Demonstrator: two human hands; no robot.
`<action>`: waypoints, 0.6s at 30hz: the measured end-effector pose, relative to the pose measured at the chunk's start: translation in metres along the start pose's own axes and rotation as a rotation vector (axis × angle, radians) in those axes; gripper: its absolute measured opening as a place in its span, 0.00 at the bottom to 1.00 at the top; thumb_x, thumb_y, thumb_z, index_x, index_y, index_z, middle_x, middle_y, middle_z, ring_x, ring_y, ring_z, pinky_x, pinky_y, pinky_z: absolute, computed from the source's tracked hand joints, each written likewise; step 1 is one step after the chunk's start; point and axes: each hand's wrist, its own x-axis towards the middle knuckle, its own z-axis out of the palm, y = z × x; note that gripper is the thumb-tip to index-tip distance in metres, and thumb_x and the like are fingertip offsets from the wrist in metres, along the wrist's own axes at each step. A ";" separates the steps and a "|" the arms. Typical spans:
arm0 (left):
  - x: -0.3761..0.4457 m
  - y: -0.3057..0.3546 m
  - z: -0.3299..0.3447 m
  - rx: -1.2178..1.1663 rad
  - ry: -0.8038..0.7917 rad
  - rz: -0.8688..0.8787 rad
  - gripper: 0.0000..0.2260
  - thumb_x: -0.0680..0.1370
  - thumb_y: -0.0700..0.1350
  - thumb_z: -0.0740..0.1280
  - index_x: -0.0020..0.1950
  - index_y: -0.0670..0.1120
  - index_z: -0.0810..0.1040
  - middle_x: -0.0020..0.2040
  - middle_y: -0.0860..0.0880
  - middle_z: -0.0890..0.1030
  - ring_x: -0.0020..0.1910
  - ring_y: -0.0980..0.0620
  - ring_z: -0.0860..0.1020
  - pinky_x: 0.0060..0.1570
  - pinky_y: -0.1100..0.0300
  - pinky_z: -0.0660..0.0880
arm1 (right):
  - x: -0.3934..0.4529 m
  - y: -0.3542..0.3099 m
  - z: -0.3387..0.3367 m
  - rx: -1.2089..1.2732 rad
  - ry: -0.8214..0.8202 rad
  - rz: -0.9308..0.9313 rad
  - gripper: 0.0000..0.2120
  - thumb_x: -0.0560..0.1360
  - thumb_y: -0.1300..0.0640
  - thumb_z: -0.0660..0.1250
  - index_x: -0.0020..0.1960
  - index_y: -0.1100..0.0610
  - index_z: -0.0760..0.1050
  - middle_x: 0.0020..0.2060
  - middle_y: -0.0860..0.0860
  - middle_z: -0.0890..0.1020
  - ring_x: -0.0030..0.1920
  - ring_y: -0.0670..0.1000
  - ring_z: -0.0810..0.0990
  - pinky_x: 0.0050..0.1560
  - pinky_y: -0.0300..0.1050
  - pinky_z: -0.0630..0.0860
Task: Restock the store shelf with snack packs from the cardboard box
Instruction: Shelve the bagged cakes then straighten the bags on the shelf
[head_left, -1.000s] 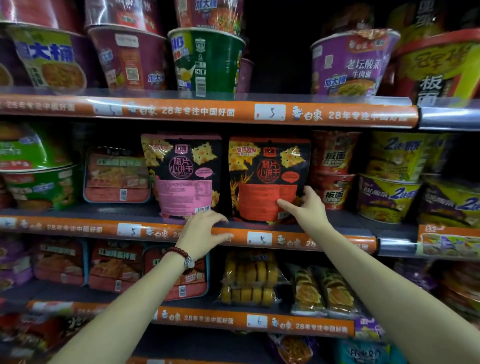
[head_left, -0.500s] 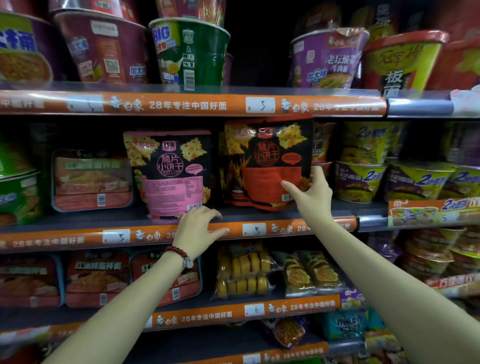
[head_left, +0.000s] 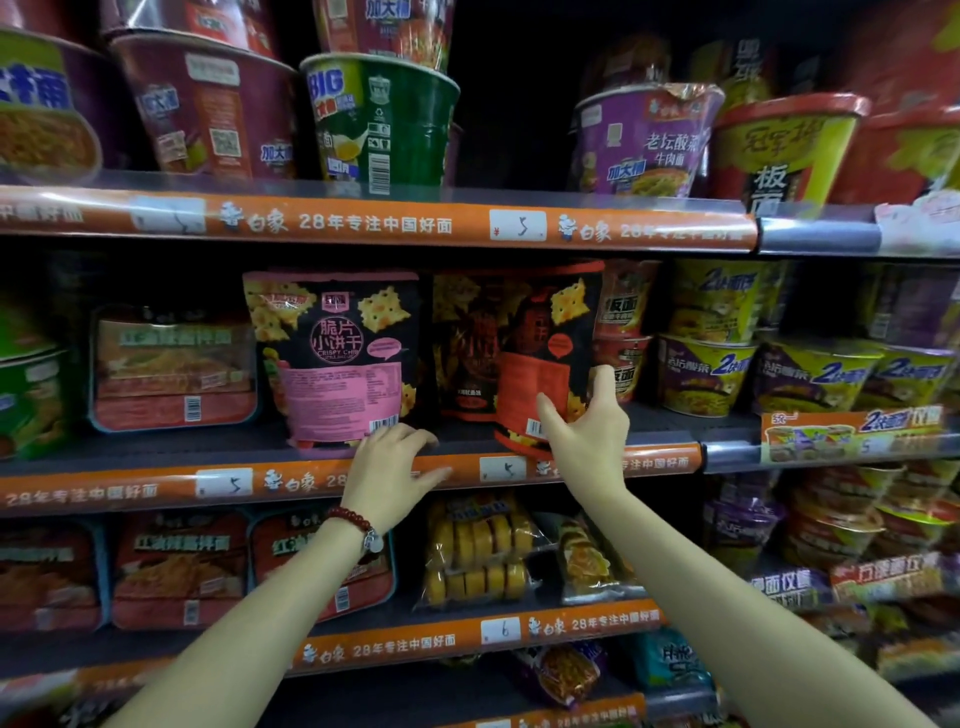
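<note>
Two black cracker snack packs stand upright on the middle shelf (head_left: 156, 452). The pink-labelled pack (head_left: 337, 358) is on the left, the red-labelled pack (head_left: 540, 353) on the right, with another red pack (head_left: 467, 348) behind it. My right hand (head_left: 587, 426) grips the red pack's lower right corner, thumb on its front. My left hand (head_left: 389, 462) hovers with fingers spread at the shelf edge, just below the pink pack's lower right corner. The cardboard box is out of view.
Large noodle cups (head_left: 379, 119) line the top shelf. Flat noodle trays (head_left: 171, 369) sit left of the packs and purple-yellow bowls (head_left: 711, 364) to the right. The lower shelf holds trays, yellow cake packs (head_left: 478, 551) and small bags.
My right hand has pushed the red pack back and turned it slightly on the shelf, exposing another red pack behind it. My left hand stayed by the shelf edge. The camera moved closer.
</note>
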 end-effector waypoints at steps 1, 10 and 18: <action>0.000 0.000 0.000 0.001 -0.002 0.000 0.18 0.73 0.58 0.68 0.59 0.50 0.77 0.55 0.52 0.78 0.57 0.51 0.73 0.57 0.57 0.66 | 0.002 0.004 0.002 -0.027 0.019 -0.002 0.13 0.74 0.56 0.70 0.51 0.54 0.66 0.39 0.50 0.80 0.34 0.51 0.78 0.36 0.53 0.79; -0.001 0.003 -0.002 0.021 -0.020 -0.010 0.19 0.73 0.57 0.68 0.60 0.50 0.77 0.56 0.51 0.77 0.58 0.49 0.73 0.57 0.56 0.66 | -0.002 0.012 0.009 0.110 -0.147 -0.004 0.19 0.74 0.48 0.70 0.60 0.51 0.66 0.53 0.46 0.78 0.54 0.40 0.77 0.47 0.29 0.72; -0.003 0.003 -0.002 0.024 -0.006 -0.001 0.19 0.73 0.57 0.69 0.59 0.49 0.77 0.55 0.50 0.78 0.56 0.49 0.73 0.57 0.56 0.67 | -0.002 0.012 0.002 0.371 -0.222 0.017 0.21 0.76 0.39 0.61 0.67 0.41 0.64 0.61 0.41 0.76 0.64 0.39 0.74 0.64 0.45 0.72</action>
